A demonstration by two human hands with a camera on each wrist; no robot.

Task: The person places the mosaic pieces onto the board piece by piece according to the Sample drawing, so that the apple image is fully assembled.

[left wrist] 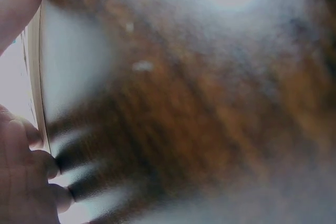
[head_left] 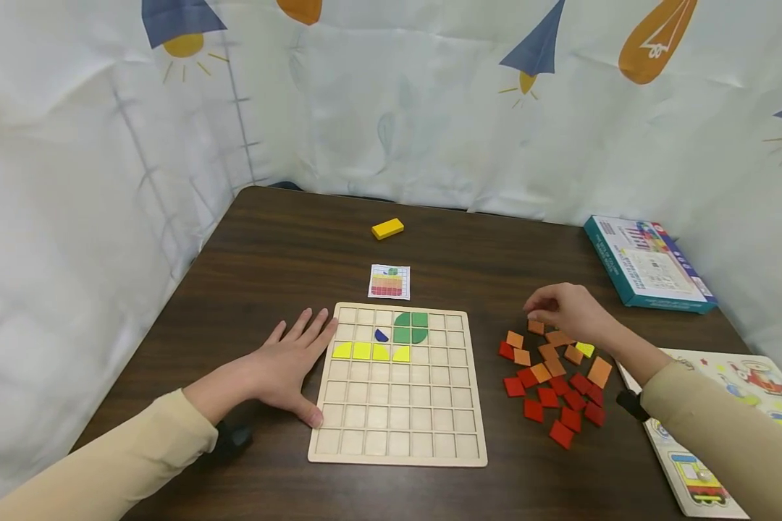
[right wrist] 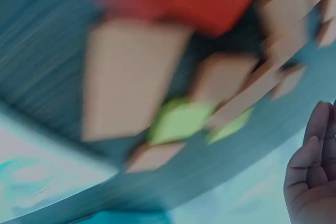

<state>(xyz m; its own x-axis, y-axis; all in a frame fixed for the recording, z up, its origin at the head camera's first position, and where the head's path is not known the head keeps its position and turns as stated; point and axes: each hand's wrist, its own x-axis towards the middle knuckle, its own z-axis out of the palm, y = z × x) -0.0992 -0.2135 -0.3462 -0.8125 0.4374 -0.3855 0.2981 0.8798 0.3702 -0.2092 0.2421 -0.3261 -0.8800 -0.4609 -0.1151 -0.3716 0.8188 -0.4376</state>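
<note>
Nearest the camera, the wooden grid board (head_left: 397,427) lay flat on the dark table (head_left: 280,239), its lower rows bare. The left hand (head_left: 287,365) rested palm down on the table against the board's left edge, fingers straight and spread, thumb along the frame, holding nothing; the left wrist view showed fingertips (left wrist: 50,163) touching that edge. In the board's upper rows sat a line of yellow tiles (head_left: 370,352), a small blue piece (head_left: 381,336) and a green block (head_left: 410,327). To the right of the board lay a loose heap of red tiles (head_left: 550,401) and orange tiles (head_left: 547,351), with one yellow tile (head_left: 585,349) among them. The right hand (head_left: 563,311) hung over the far end of the heap, fingers curled down toward an orange tile (head_left: 536,327); whether it had hold of that tile could not be told. The right wrist view was too blurred to settle it. Beyond the board lay a pattern card (head_left: 389,281), then a yellow block (head_left: 387,229). A teal box (head_left: 648,264) stood at far right.
</note>
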